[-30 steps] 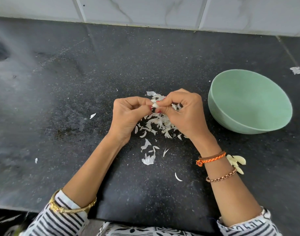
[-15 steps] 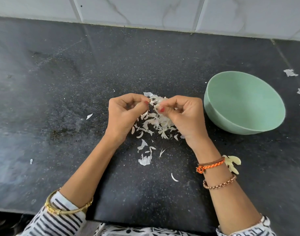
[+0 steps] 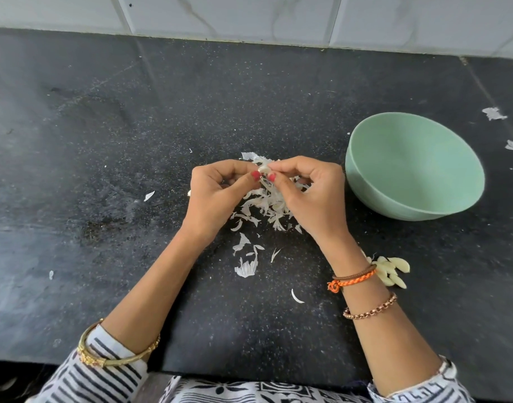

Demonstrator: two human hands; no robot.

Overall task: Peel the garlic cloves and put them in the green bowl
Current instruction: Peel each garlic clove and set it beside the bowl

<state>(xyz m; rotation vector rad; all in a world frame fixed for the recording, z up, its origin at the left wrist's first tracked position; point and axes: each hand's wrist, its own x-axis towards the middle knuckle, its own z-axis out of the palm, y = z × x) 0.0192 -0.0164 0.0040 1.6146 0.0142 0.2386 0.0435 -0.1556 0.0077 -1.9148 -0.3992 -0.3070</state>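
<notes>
Black speckled stone counter (image 3: 133, 141) runs under pale marbled wall tiles (image 3: 249, 16), and we work at its middle. Our left hand (image 3: 217, 199) and right hand (image 3: 310, 196) meet above a heap of papery skins (image 3: 267, 205), thumbs and forefingers of both pinched together on one small garlic clove (image 3: 264, 168) held just off the surface. We judge the peeling of this clove to be under way, with skin still clinging to it, though the piece is too small to be sure. A cluster of peeled cloves (image 3: 393, 271) lies on the counter just beside our right wrist, not in the bowl. The green bowl (image 3: 366, 175) stands near our right hand and, as far as its visible inside shows, holds nothing. So several cloves are stripped, but none is delivered; moving them into the bowl remains, along with finishing this one.
</notes>
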